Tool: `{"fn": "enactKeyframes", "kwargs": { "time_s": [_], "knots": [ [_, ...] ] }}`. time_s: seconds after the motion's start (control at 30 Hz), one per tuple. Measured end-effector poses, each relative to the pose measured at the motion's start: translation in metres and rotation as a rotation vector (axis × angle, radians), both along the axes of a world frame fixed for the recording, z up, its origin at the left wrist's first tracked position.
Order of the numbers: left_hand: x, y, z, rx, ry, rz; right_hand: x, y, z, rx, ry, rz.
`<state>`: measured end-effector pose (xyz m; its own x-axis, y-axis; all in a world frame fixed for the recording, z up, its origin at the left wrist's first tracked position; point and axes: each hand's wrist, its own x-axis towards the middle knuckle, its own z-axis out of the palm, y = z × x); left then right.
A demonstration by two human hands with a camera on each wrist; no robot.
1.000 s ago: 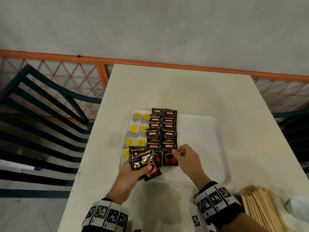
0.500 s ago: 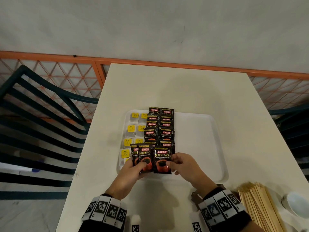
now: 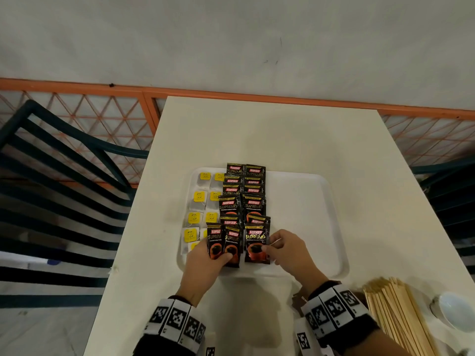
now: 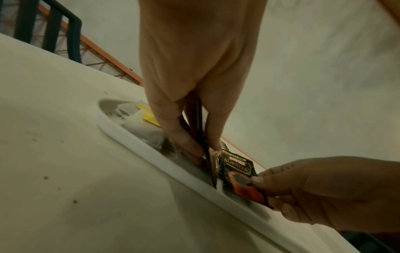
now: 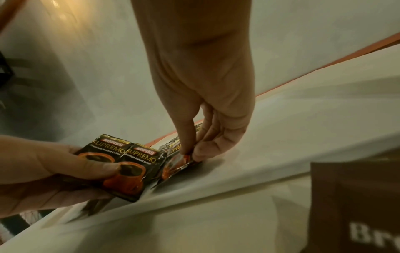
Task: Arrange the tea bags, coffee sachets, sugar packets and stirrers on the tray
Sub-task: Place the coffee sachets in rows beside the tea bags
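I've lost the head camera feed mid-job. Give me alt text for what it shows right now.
Both hands work at the near edge of a white tray: the left hand grips two black coffee sachets, and the right hand pinches a third sachet at the near end of two coffee columns. Yellow-tagged tea bags fill the tray's left side; wooden stirrers lie off-tray, right.

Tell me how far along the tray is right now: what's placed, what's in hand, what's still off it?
Done: tea bags fill the left of the tray, with two columns of coffee sachets beside them. In hand: the left hand holds two sachets, and the right hand pinches another sachet at the right column's near end. Left: the stirrers lie on the table. No sugar packets identifiable; a brown packet lies off the tray.
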<state>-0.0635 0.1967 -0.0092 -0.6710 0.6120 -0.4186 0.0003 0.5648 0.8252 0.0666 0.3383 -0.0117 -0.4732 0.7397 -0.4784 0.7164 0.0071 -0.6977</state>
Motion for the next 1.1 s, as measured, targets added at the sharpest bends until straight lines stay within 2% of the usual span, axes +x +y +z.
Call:
{"fn": "enactKeyframes", "kwargs": {
  "time_s": [0.23,0.33,0.47,0.77,0.93,1.1],
  "knots": [
    [0.005,0.002,0.003,-0.062,0.240,0.002,-0.001,-0.007,-0.001,0.022,0.004,-0.023],
    [0.004,0.000,0.006,-0.089,0.276,-0.019,-0.003,-0.005,0.001,0.101,-0.039,-0.054],
    [0.004,-0.001,0.007,-0.159,0.322,-0.064,-0.011,-0.002,0.004,0.085,-0.079,-0.079],
    [0.004,-0.005,0.003,-0.177,0.302,-0.111,-0.022,-0.003,0.006,0.033,-0.031,-0.081],
    [0.004,-0.007,0.004,-0.142,0.298,-0.119,-0.015,-0.005,0.006,0.094,-0.068,-0.072],
    [0.005,-0.008,0.006,-0.086,0.194,-0.106,-0.014,-0.009,0.001,0.055,-0.011,-0.064]
  ]
}}
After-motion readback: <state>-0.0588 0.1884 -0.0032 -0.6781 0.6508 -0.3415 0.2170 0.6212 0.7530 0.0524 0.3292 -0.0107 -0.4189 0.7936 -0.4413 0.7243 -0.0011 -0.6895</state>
